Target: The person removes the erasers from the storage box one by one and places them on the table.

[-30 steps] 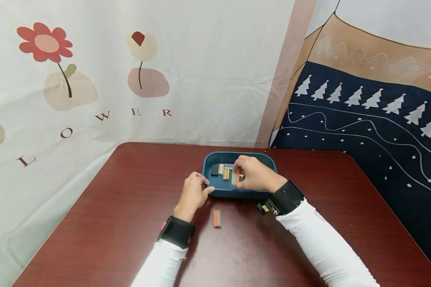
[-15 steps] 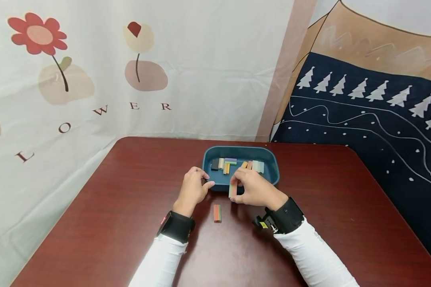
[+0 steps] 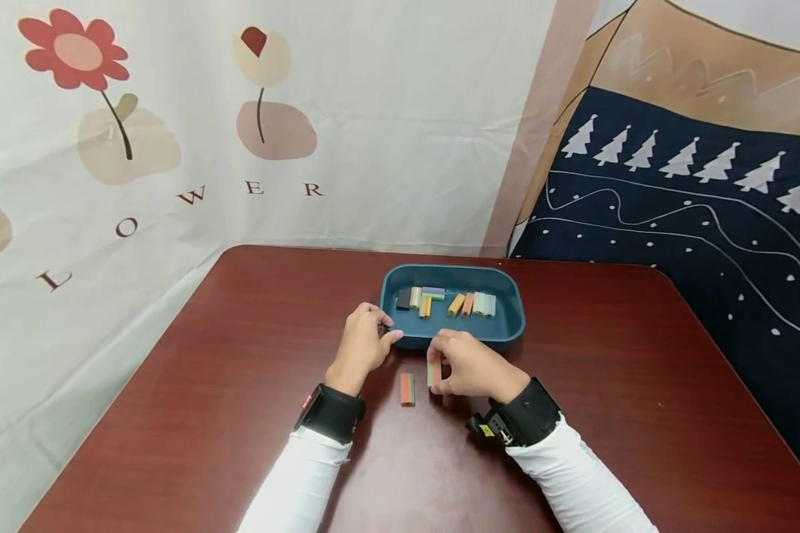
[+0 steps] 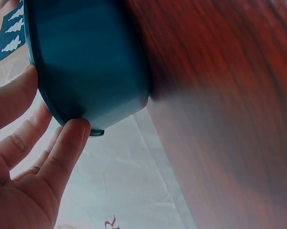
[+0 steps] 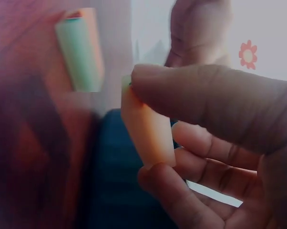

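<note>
My right hand (image 3: pixel 473 364) pinches a small orange-and-green block (image 3: pixel 434 372) between thumb and fingertips, just in front of the bin. In the right wrist view, the block's orange side (image 5: pixel 146 129) faces the camera. A similar orange-and-green block (image 3: pixel 407 389) lies on the table to its left. My left hand (image 3: pixel 361 342) holds the near left corner of the blue plastic bin (image 3: pixel 456 269), thumb and fingers at its rim. The left wrist view has the fingertips against the bin's outer wall (image 4: pixel 91 57). What kind of blocks these are is unclear.
Inside the bin lie several small blocks: a black one (image 3: pixel 403 299), a purple-and-green one (image 3: pixel 433 293), yellow ones and a pale blue one (image 3: pixel 485 304). The brown wooden table (image 3: pixel 240 385) ends before a hanging flower-print cloth (image 3: pixel 400 133).
My right hand has lifted the orange-and-green block out of the bin and brought it toward me, beside the block on the table. The left hand stays at the bin's corner.
</note>
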